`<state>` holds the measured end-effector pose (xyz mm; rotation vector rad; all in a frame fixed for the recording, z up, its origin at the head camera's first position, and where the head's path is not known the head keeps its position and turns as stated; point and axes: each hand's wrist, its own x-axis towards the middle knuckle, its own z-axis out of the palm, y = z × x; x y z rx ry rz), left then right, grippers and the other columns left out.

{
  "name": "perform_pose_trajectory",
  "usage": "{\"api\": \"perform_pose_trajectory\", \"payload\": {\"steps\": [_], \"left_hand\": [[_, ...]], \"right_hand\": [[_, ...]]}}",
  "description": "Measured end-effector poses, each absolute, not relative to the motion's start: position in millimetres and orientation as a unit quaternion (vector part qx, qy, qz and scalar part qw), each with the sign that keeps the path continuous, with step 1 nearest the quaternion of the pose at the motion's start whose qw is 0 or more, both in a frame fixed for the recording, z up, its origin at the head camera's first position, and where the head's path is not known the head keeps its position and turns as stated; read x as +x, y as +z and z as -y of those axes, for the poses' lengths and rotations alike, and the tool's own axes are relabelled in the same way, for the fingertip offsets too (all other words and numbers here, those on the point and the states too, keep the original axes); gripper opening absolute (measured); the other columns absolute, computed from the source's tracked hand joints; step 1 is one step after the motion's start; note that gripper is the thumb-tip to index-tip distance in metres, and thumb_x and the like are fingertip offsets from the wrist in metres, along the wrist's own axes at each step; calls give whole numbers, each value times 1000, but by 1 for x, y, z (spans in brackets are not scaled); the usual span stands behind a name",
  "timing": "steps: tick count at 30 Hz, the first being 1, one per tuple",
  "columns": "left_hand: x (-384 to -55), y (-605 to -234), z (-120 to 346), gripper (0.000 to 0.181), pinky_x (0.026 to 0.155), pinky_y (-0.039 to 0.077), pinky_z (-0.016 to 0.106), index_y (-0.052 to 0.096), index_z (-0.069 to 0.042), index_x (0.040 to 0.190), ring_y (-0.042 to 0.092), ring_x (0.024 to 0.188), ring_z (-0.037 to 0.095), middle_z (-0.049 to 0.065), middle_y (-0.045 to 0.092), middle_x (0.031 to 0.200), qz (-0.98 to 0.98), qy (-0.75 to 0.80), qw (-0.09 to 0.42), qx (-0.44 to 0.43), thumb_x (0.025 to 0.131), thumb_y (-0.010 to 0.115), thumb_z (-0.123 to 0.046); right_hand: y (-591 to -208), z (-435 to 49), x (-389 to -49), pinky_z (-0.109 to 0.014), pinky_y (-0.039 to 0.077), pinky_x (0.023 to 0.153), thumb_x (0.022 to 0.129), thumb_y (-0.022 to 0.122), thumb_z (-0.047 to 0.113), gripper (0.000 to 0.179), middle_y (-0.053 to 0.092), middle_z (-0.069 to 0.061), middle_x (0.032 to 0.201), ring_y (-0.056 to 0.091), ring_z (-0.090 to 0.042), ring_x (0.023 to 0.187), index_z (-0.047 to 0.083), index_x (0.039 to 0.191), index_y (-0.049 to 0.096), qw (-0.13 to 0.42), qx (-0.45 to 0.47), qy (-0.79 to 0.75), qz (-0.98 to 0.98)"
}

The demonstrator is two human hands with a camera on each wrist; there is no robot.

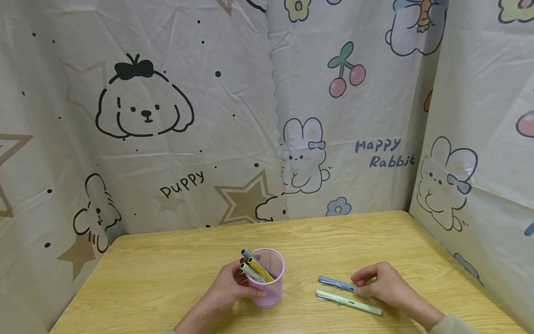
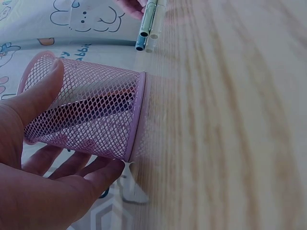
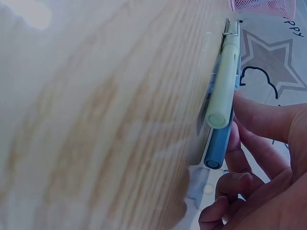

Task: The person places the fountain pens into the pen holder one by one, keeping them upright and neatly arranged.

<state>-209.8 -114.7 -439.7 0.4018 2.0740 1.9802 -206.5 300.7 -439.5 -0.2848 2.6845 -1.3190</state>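
My left hand (image 1: 225,286) grips a pink mesh pen holder (image 1: 270,297), thumb on the near side and fingers round the far left. The holder stands upright on the table and contains several pens, among them a yellow pen (image 1: 259,268), a blue one and a pale green one. To its right, a blue pen (image 1: 335,283) lies on the tabletop, and my right hand (image 1: 387,286) pinches its right end between thumb and fingers. Just in front of it lies a light green pen (image 3: 224,86) with a metal clip, roughly parallel to the blue one.
The wooden table (image 1: 175,264) is bounded at the back and sides by a hanging cloth (image 1: 233,116) printed with a puppy, rabbits, stars and cherries. The two loose pens lie close together, a short way right of the holder.
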Motion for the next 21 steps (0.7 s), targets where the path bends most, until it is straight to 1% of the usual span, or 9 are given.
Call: {"api": "perform_pose_trajectory", "payload": {"steps": [5,11,17,21], "left_hand": [[-210,-440,115,84,104,53,38,50,5,152,62,125,32,11,68,132,-708,682,124,138,77,90,4],[-209,-439,115,84,103,54,37,51,4,151,63,124,31,11,69,131,-709,680,125,135,77,91,3],[-210,-440,114,83,103,54,38,52,5,150,63,123,32,12,69,130,-710,680,118,139,76,91,4],[-209,-440,113,84,104,53,39,51,6,150,63,123,33,13,69,130,-709,681,114,141,76,90,6]], "right_hand": [[-439,-299,-207,-30,51,79,82,88,4,27,75,-2,94,64,-22,91,-2,106,79,72,-95,-441,-890],[-441,-301,-207,-33,51,80,82,88,3,26,75,-2,94,64,-21,91,-2,106,79,77,-90,-442,-889],[-442,-305,-207,-27,52,80,83,88,5,30,76,-5,97,66,-21,91,-5,109,78,80,-85,-464,-878],[-441,-304,-207,-25,51,80,84,87,7,32,76,-7,98,65,-21,93,-6,111,77,82,-79,-477,-872]]}}
